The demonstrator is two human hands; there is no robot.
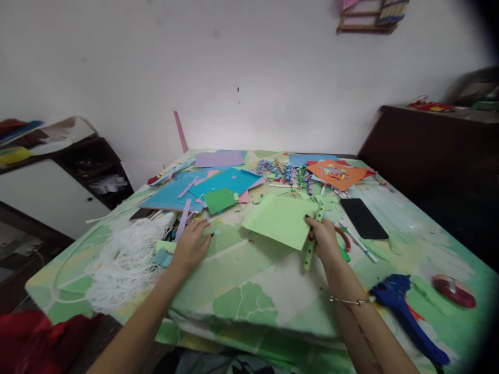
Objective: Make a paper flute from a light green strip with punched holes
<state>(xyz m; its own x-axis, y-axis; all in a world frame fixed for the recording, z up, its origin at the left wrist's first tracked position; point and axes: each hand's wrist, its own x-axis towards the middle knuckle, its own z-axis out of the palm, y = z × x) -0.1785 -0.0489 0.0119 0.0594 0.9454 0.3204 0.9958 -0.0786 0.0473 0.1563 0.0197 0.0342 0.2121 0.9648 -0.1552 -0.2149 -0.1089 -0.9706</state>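
My right hand is closed around a narrow light green paper strip with a row of dark dots or holes along it. A light green paper sheet lies against the strip, its right edge by my fingertips; whether I grip it too, I cannot tell. My left hand is over the table with thumb and fingers apart, holding nothing. Near its fingers are a lilac paper strip and small paper scraps. A dark green paper piece lies farther back.
White cord is heaped at the left. Blue sheets and curled paper pieces lie farther back. On the right are a black phone, a blue glue gun, a dark red object and an orange sheet with scraps.
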